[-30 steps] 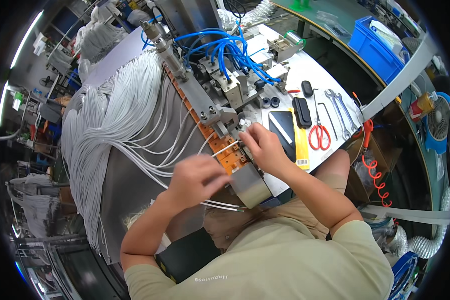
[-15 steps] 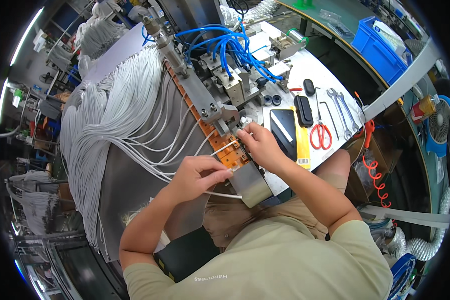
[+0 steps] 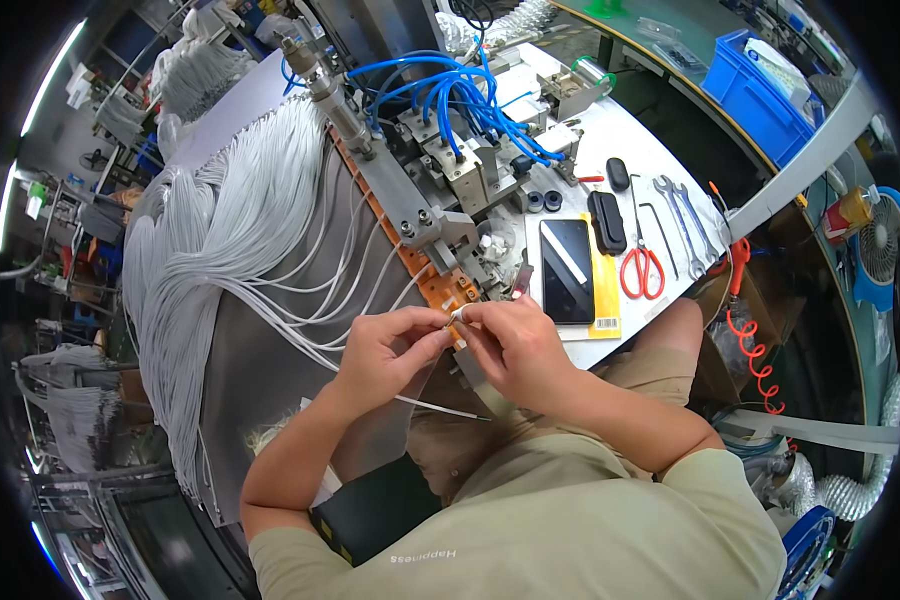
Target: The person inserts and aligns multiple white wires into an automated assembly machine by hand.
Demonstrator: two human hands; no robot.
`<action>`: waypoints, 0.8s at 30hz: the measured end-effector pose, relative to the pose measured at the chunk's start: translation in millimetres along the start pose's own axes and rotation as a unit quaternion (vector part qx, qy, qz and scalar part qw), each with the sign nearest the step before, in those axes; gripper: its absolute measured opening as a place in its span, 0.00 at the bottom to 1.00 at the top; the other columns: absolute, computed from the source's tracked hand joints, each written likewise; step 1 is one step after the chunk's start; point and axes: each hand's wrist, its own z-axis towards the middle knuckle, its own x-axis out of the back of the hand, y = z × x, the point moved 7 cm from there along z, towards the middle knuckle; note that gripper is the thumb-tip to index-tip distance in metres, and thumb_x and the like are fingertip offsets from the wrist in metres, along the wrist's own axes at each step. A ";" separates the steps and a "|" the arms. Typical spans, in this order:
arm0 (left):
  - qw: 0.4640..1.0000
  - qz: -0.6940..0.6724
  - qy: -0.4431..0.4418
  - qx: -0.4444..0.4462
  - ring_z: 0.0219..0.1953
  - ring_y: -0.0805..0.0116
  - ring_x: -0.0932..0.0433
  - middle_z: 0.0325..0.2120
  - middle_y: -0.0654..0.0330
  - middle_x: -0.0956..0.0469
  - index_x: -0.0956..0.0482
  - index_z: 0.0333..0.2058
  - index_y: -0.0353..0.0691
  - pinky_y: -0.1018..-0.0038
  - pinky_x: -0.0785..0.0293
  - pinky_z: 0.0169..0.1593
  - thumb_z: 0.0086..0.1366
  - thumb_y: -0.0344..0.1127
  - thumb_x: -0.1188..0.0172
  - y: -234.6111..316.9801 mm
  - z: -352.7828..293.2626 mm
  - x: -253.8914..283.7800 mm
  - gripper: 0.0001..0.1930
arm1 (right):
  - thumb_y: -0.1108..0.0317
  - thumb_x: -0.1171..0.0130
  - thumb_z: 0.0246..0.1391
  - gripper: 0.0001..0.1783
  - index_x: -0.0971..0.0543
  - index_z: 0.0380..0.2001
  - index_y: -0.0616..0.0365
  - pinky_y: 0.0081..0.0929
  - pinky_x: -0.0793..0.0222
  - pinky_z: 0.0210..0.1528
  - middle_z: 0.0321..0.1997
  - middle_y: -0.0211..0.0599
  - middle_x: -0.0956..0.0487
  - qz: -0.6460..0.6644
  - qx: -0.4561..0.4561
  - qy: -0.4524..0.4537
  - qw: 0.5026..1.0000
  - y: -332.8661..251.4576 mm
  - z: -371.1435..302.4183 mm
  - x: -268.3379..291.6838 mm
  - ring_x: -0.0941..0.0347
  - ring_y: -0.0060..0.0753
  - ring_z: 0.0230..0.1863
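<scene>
My left hand [image 3: 395, 352] and my right hand [image 3: 520, 345] meet fingertip to fingertip over the near end of the orange fixture rail [image 3: 438, 290]. Thumb and forefinger of the left are closed on a white cable, mostly hidden by the hand. A small white piece [image 3: 457, 314] is pinched at the right hand's fingertips, against the left's. Below the left hand a white cable end [image 3: 440, 408] sticks out to the right. Several white cables [image 3: 280, 295] run from the left toward the rail and my left hand.
A metal press with a cylinder [image 3: 330, 90] and blue air hoses [image 3: 450, 85] stands behind the rail. On the white table lie a phone [image 3: 565, 270], red-handled scissors [image 3: 642, 272], wrenches [image 3: 682, 225] and a black case [image 3: 607, 222]. A thick cable bundle [image 3: 185, 270] fills the left side.
My right hand has come back from the press, down and toward my left hand. Both sets of fingertips now meet at the small white piece. The loose cable end shows farther right.
</scene>
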 end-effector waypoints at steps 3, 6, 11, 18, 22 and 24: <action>1.000 0.019 0.011 -0.008 0.32 0.78 0.20 0.33 0.59 0.16 0.22 0.46 0.29 0.79 0.22 0.37 0.67 0.25 0.42 6.3 -0.5 -2.1 0.10 | 0.74 0.36 0.55 0.07 0.22 0.37 0.60 0.29 0.40 0.30 0.16 0.32 0.25 0.019 -0.014 -0.012 1.000 0.4 0.4 -0.8 0.31 0.30 0.17; 0.999 -0.035 0.025 -0.001 0.33 0.77 0.19 0.33 0.59 0.16 0.22 0.44 0.30 0.79 0.22 0.37 0.67 0.25 0.43 11.2 -1.4 -0.6 0.09 | 0.74 0.36 0.55 0.06 0.22 0.37 0.60 0.28 0.40 0.31 0.16 0.31 0.25 0.045 -0.041 -0.020 0.998 2.3 0.7 -1.8 0.32 0.29 0.17; 0.999 0.043 0.000 -0.004 0.32 0.76 0.18 0.32 0.59 0.15 0.22 0.43 0.29 0.79 0.22 0.36 0.67 0.25 0.42 9.1 -1.5 1.1 0.08 | 0.74 0.37 0.56 0.06 0.22 0.37 0.61 0.28 0.40 0.30 0.15 0.29 0.26 0.054 -0.052 -0.020 0.997 3.2 3.6 -3.6 0.33 0.26 0.15; 0.985 0.138 0.032 -0.095 0.26 0.76 0.19 0.29 0.57 0.15 0.22 0.43 0.32 0.80 0.25 0.32 0.66 0.27 0.41 17.0 -3.3 3.0 0.08 | 0.74 0.38 0.58 0.05 0.21 0.37 0.60 0.25 0.42 0.31 0.14 0.27 0.26 0.090 -0.082 -0.065 0.990 4.7 6.1 -6.3 0.32 0.22 0.14; 0.991 0.091 0.053 -0.078 0.27 0.76 0.18 0.28 0.56 0.15 0.24 0.44 0.33 0.80 0.25 0.32 0.66 0.27 0.40 15.9 -4.3 3.6 0.09 | 0.73 0.38 0.58 0.05 0.22 0.37 0.59 0.24 0.42 0.31 0.14 0.25 0.25 0.064 -0.040 -0.032 0.997 -2.0 7.9 -0.5 0.32 0.22 0.14; 0.995 0.066 0.045 -0.062 0.28 0.76 0.17 0.27 0.55 0.15 0.25 0.45 0.34 0.80 0.25 0.32 0.66 0.27 0.40 9.8 -5.0 2.0 0.10 | 0.73 0.39 0.59 0.04 0.22 0.37 0.59 0.23 0.43 0.31 0.14 0.25 0.25 0.067 -0.045 -0.036 0.996 0.2 7.6 -2.2 0.32 0.22 0.14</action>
